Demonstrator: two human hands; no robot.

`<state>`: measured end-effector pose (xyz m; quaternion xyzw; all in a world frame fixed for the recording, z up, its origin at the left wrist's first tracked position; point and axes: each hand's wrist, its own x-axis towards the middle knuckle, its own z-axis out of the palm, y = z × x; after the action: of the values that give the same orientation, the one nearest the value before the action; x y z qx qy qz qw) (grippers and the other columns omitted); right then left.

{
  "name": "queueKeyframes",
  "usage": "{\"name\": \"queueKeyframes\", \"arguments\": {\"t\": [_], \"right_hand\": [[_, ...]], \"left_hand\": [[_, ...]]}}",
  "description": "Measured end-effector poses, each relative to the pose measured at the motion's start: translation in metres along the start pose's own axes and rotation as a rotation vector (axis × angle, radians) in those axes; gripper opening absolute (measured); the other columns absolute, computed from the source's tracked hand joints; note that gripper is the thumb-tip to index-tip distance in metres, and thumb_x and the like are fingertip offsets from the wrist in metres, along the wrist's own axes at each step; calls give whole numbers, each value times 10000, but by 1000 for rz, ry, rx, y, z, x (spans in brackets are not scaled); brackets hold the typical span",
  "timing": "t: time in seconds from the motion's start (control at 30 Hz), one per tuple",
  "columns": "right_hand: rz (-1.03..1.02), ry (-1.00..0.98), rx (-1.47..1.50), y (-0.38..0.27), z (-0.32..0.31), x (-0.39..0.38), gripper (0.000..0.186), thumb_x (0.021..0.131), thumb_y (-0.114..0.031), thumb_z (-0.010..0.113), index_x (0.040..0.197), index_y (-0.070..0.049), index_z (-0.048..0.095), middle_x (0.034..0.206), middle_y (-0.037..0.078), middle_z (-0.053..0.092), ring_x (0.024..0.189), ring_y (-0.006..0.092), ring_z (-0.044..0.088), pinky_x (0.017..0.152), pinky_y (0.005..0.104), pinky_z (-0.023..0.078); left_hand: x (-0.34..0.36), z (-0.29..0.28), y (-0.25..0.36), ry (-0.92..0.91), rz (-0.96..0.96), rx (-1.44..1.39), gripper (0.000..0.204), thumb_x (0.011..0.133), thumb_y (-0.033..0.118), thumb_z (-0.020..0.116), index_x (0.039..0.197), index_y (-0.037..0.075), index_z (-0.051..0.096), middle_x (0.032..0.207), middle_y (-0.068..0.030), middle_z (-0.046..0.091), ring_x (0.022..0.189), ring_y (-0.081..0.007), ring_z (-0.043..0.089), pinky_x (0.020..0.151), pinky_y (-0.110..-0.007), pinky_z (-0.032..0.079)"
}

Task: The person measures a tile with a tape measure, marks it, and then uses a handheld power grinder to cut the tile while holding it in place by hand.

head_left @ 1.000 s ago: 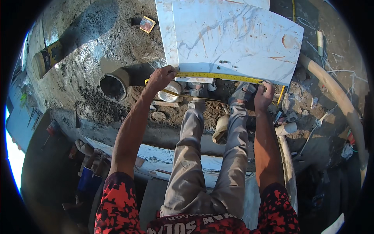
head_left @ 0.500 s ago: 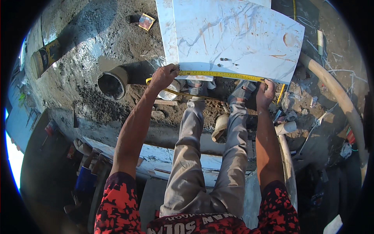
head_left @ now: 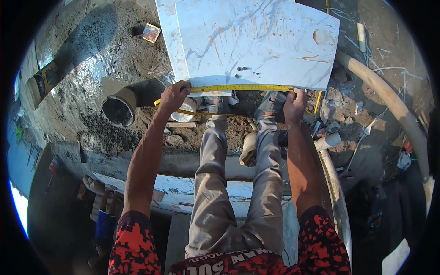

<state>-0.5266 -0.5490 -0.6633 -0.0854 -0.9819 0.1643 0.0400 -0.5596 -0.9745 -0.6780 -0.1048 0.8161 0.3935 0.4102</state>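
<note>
My left grip stays pinched on the yellow tape measure, taut along the near edge of the white marbled slab to my right grip, pinching its end. Everything has slid leftward in view; the measured span looks unchanged.

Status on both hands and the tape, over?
Left hand and right hand pinching tape measure. Tape stretched along near edge of marbled slab. Small dark bits on slab, apart from tape.
</note>
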Motion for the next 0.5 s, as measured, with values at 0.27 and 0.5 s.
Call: {"name": "queueKeyframes", "arguments": {"t": [0.27,0.5], "right_hand": [[16,48,13,-3,5,5,129,776,-42,600,898,-42,558,852,157,605,822,361,590,736,457,471],[85,15,-47,-2,5,-5,140,773,-60,603,907,-41,565,857,149,606,851,356,592,746,457,474]], "left_hand": [[2,2,-5,10,18,-2,275,878,264,594,1029,45,663,818,-146,689,769,-279,672,719,-386,495],[1,3,0,12,62,-26,262,869,249,596,941,2,643,765,-130,660,688,-195,616,672,-337,481]]}}
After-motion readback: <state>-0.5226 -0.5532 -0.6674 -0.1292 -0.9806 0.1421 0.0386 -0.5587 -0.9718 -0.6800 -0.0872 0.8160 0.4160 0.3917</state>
